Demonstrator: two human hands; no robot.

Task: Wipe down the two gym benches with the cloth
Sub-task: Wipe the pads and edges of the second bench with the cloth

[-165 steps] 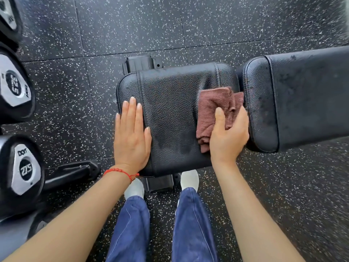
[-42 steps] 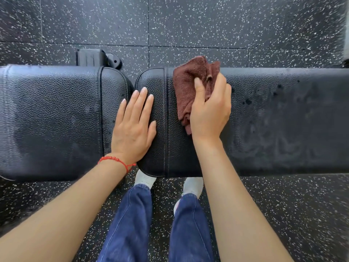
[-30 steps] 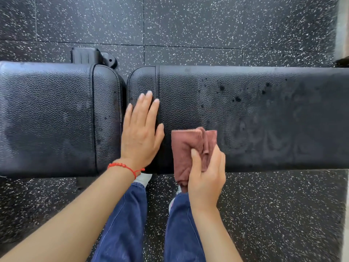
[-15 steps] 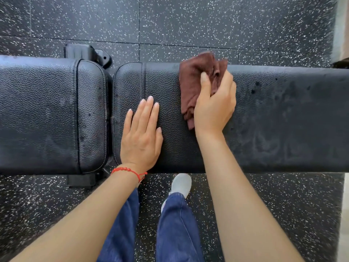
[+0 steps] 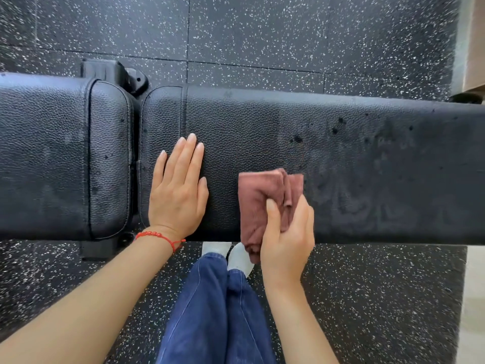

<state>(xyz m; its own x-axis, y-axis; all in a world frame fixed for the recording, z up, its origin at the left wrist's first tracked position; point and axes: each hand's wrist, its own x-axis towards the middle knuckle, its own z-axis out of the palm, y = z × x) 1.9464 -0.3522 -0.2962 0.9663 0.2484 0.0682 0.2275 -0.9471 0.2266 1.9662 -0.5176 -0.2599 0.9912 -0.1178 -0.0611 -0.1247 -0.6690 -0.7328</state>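
— What does the cloth [image 5: 265,203] look like?

— It is a reddish-brown towel, folded or bunched into a rough rectangle with soft creases down its middle. Part of it is blurred.

— Where is it?

— On the long black pad [image 5: 367,164] of the bench, at the near edge. Its lower end hangs just past that edge, over a white shoe [image 5: 240,256]. Its long axis runs from the near edge toward the far edge, across the pad's width.

— Who holds it?

— The right hand [image 5: 287,240]. Its fingers [image 5: 304,214] are curled over the cloth's near right part and the thumb presses on top, so the hand is closed on the cloth.

— And the other hand?

— The left hand [image 5: 178,195] lies flat, palm down, on the same surface, well left of the cloth, fingers straight and close together, holding nothing. A red beaded bracelet [image 5: 157,236] circles that wrist.

— How does the bench look?

— Pebbled black leather with stitched seams. The long pad runs left to right across the view. A shorter seat pad [image 5: 63,166] sits just left of it with a narrow gap between. Dark spots and dull, cloudy streaks mark the surface to the right of the cloth.

— What is beneath?

— A black speckled rubber floor [image 5: 262,35], and blue trousers [image 5: 217,311] at the bottom.
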